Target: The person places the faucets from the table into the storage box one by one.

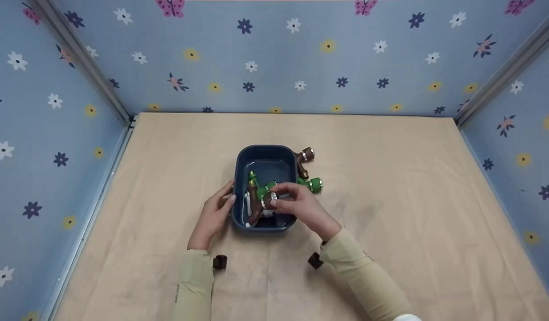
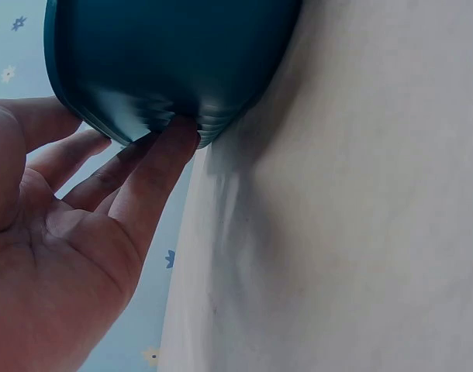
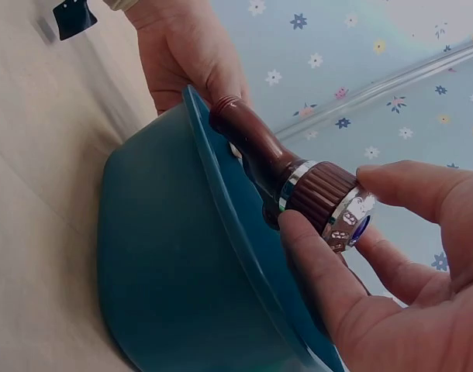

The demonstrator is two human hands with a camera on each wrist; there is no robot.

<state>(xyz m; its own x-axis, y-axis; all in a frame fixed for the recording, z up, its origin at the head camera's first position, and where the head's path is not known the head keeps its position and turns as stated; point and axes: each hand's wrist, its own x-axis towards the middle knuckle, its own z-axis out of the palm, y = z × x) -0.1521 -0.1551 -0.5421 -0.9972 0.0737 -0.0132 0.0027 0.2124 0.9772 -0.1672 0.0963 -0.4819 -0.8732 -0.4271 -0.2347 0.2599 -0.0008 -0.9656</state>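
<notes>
A dark blue plastic basin (image 1: 266, 151) stands in the middle of the table. My right hand (image 1: 301, 205) pinches a brown plastic tap (image 1: 254, 205) by its ribbed, silver-ringed knob, thumb on one side and fingers on the other. In the right wrist view the brown tap (image 3: 256, 143) overlaps the rim, its spout pointing away from the fingers. Below it in the basin lie a green tap (image 1: 263, 191) and a white piece (image 1: 247, 203), partly hidden. My left hand (image 1: 215, 217) rests its extended fingers against the basin's left outer wall, as the left wrist view (image 2: 74, 225) shows.
Just right of the basin lie another brown tap (image 1: 306, 154) and another green tap (image 1: 316, 185), each partly hidden by the basin. A beige cloth covers the table (image 1: 412, 200). Flower-patterned blue panels (image 1: 274, 58) stand behind and at both sides.
</notes>
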